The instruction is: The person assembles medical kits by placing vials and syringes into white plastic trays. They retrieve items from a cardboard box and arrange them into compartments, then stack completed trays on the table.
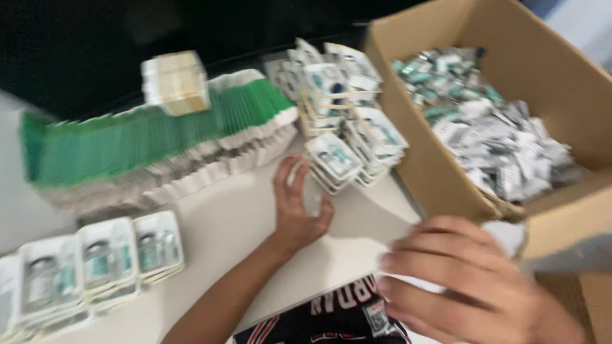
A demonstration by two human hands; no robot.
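Pale worktop, dark background behind. Your right hand, nearest and blurred, clutches a white packet at the near edge beside the cardboard box. Your left hand rests mid-worktop, fingers spread, empty, touching a blister-pack stack; pack's long axis angled toward the far-left corner.

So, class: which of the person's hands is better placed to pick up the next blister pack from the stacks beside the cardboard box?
Probably the left hand: it rests open on the table beside the blister-pack stacks. The right hand is nearer the camera, by the cardboard box.

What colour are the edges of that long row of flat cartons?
Green, on the row of flat cartons; head view.
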